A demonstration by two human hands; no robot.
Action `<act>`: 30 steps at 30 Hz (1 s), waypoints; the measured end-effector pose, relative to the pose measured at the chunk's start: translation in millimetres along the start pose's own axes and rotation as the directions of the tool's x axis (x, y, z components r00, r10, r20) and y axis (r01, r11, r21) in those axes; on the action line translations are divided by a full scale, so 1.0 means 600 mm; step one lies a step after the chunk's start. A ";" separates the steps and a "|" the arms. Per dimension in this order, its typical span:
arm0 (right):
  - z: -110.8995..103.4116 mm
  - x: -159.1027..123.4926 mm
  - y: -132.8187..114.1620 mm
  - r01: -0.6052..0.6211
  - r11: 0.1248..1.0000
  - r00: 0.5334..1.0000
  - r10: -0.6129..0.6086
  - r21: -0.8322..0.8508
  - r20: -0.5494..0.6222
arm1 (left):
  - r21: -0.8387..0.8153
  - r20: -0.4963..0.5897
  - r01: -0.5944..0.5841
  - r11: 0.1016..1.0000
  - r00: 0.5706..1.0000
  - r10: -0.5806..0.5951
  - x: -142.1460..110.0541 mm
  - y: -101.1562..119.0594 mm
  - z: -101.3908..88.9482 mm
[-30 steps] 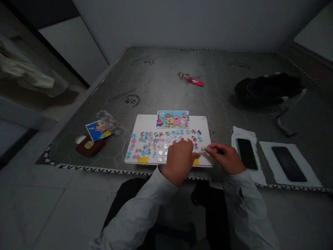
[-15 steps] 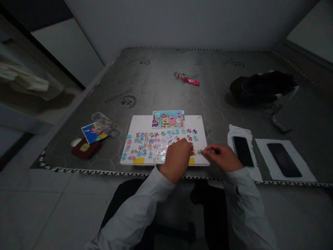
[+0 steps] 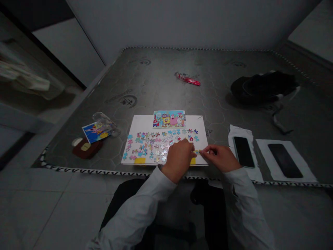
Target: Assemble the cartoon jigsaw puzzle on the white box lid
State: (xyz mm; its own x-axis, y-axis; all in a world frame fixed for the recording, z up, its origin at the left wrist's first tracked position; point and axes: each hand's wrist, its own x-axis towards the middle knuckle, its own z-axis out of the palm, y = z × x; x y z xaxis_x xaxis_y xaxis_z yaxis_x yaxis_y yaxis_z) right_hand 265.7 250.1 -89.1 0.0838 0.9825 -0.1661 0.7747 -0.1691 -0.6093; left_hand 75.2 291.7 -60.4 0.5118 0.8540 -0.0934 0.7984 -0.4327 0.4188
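Observation:
Above the right part of a white board (image 3: 195,121), both my hands meet at small yellow puzzle pieces (image 3: 197,152). My left hand (image 3: 179,158) is closed, its fingertips at the left side of these pieces and partly hidden behind the hand. From the other side my right hand (image 3: 220,157) pinches a piece between thumb and finger. Many loose puzzle pieces (image 3: 142,149), blue, pink and pale, are spread over the board to the left of my hands. At the board's far edge lies a cartoon picture card (image 3: 169,119).
Phones on white paper lie at the right: a phone (image 3: 243,151) and a dark phone-like slab (image 3: 284,160). A black bag-like item (image 3: 262,88) is behind them. Leftward are a brown case (image 3: 87,148), a cartoon card (image 3: 95,132) and clear plastic (image 3: 104,121). A red packet (image 3: 191,81) lies farther back.
My right hand has moved slightly left, bringing its puzzle piece up to the yellow one at my left hand. The left hand has stayed nearly still; the view has shifted slightly.

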 end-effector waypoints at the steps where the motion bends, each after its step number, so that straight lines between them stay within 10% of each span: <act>1: 0.000 0.000 -0.003 -0.003 1.000 1.000 0.003 -0.014 -0.004 | 0.001 0.000 -0.001 1.000 1.000 0.001 0.000 -0.001 0.000; 21: 0.008 0.005 -0.010 0.053 0.998 0.993 -0.048 0.046 -0.105 | 0.014 0.037 -0.062 0.998 0.997 0.062 -0.006 -0.004 -0.007; 30: 0.007 0.012 0.025 -0.033 0.991 0.956 0.068 0.127 -0.286 | 0.034 -0.111 0.068 0.997 0.992 -0.064 0.000 -0.045 -0.052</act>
State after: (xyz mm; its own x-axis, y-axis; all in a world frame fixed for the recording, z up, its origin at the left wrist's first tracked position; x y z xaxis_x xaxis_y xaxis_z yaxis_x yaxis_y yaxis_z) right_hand 275.1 254.4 -102.6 0.3123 0.9497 0.0220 0.6859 -0.2094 -0.6969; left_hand 43.9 312.5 -43.8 0.4216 0.9066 -0.0188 0.8415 -0.3834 0.3806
